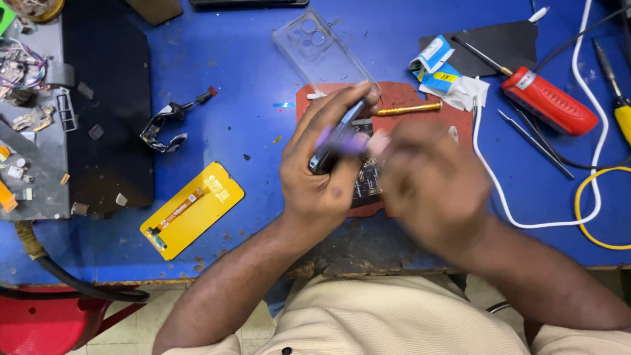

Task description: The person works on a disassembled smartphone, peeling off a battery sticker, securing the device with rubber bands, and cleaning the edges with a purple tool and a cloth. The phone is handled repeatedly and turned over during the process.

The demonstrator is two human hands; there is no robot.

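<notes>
1. My left hand is clenched round a dark phone, held edge-up over the red mat on the blue bench.
2. I judge a steady left grip matters most, with the right hand working gently at the purple-tinted edge.
3. The right hand is blurred; I cannot tell whether it grasps anything.
4. My hands hide most of the phone and mat; the clear case lies just beyond.

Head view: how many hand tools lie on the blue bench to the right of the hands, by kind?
Red-handled screwdriver: 1
Yellow-handled screwdriver: 1
Brass-coloured metal driver bit handle on the red mat: 1
Grey metal tweezers: 1
Total: 4
</notes>
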